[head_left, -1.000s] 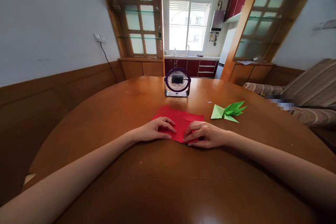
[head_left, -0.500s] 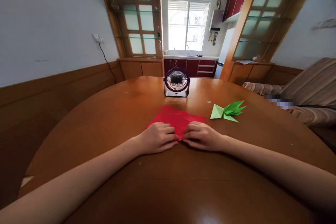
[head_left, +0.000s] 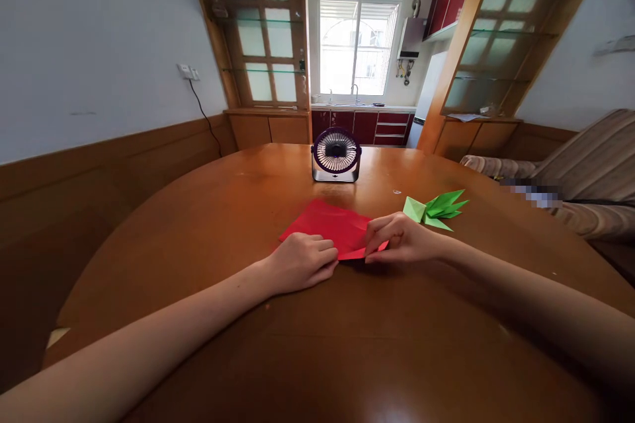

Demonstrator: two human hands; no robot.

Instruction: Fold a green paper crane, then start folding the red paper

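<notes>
Both hands on the red paper [head_left: 333,225]

It lies mid-counter [head_left: 198,211] — left hand [head_left: 302,262] curled, pressing its near edge; right hand [head_left: 403,239] pinching the right corner, lifted slightly — green origami [head_left: 436,207] just beyond.

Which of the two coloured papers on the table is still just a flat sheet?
The red paper under both hands; it lies nearly flat, one corner pinched up. The green paper beside it is already folded into a spiky shape.
</notes>
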